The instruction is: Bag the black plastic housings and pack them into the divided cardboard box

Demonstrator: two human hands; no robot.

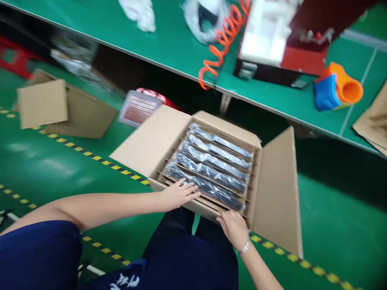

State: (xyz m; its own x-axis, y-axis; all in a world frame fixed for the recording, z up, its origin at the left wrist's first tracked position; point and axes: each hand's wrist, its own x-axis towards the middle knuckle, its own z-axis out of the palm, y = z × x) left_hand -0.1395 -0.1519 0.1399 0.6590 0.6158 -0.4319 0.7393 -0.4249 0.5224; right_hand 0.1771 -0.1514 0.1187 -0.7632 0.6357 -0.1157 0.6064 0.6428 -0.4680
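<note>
An open cardboard box (273,197) rests on my lap, flaps spread to both sides. Inside, several long items in shiny plastic bags (216,163) lie in rows, separated by cardboard dividers. My left hand (178,194) lies flat on the box's near edge, fingers spread and touching the nearest bagged item. My right hand (232,226), with a bracelet on the wrist, grips the near edge of the box at its right corner.
A green workbench (169,44) runs across the back, carrying a coiled orange air hose (223,38), a white foam block (266,32), an orange and blue roll (337,90) and white bags. Another open carton (60,106) sits on the green floor at left, beside yellow-black tape lines.
</note>
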